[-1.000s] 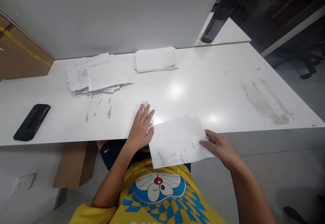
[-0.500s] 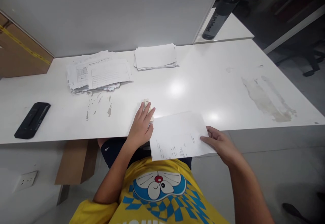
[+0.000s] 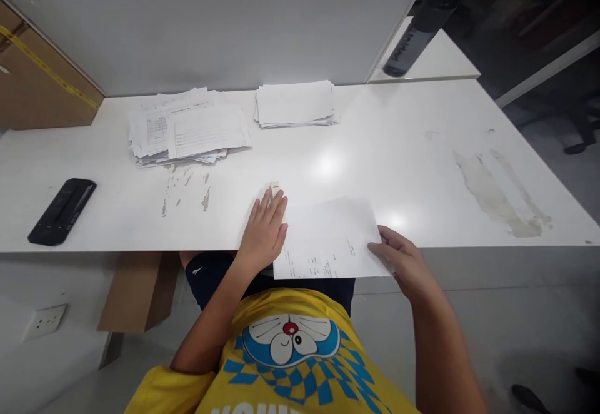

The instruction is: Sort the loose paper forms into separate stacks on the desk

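My left hand [image 3: 263,234] lies palm down with its fingers stretched out over a small cream-coloured block-like object [image 3: 275,187], perhaps a stapler. Most of that object is hidden beneath the fingers, so its kind is unclear. Beside it, at the table's front edge, a white paper sheet [image 3: 328,232] with faint print along its near side overhangs the edge a little. Its left side meets the left hand and the cream object. My right hand [image 3: 400,257] pinches the sheet's right edge between thumb and fingers. Whether there is more than one sheet cannot be told.
On the white table [image 3: 389,151] a messy stack of printed papers [image 3: 187,129] lies back left. A neater paper stack [image 3: 296,104] sits at the wall. A black device [image 3: 62,212] lies left, near a cardboard box [image 3: 47,76]. A dark bottle [image 3: 412,42] stands back right.
My left hand's fingers have come closer together over the cream object. The sheet and my right hand have shifted slightly up and left in view, and the camera view has moved a little.
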### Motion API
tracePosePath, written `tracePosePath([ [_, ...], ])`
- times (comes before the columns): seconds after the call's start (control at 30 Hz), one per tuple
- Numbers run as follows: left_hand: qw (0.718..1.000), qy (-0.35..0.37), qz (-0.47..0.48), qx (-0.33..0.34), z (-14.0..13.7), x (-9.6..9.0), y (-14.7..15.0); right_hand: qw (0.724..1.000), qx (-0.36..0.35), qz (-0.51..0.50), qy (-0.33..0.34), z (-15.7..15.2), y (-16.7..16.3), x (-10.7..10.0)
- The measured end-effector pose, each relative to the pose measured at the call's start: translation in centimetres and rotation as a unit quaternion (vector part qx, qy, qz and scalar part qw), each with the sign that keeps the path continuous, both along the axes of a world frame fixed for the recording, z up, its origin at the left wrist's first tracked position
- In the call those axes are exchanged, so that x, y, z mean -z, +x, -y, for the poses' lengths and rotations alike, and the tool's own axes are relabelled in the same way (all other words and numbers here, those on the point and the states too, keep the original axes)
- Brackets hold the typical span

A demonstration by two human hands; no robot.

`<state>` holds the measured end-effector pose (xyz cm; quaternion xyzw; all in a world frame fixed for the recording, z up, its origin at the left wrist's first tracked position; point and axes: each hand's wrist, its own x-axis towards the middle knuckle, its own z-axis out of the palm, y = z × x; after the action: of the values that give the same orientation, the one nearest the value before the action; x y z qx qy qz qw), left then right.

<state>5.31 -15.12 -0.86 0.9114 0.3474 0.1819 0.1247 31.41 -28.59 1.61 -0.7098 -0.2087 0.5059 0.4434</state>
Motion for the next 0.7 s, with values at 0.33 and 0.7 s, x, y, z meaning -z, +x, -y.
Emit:
tracePosePath([
  [0.33,0.999,-0.001,-0.049,0.001,0.5,0.1,0.6,1.000,-0.011,0.021,-0.013,0.1,2.0,1.9],
  [0.7,0.994,0.029,-0.107,-0.016,1.1,0.1,0.5,0.998,-0.033,0.032,-0.048,-1.0,2.0,1.3],
])
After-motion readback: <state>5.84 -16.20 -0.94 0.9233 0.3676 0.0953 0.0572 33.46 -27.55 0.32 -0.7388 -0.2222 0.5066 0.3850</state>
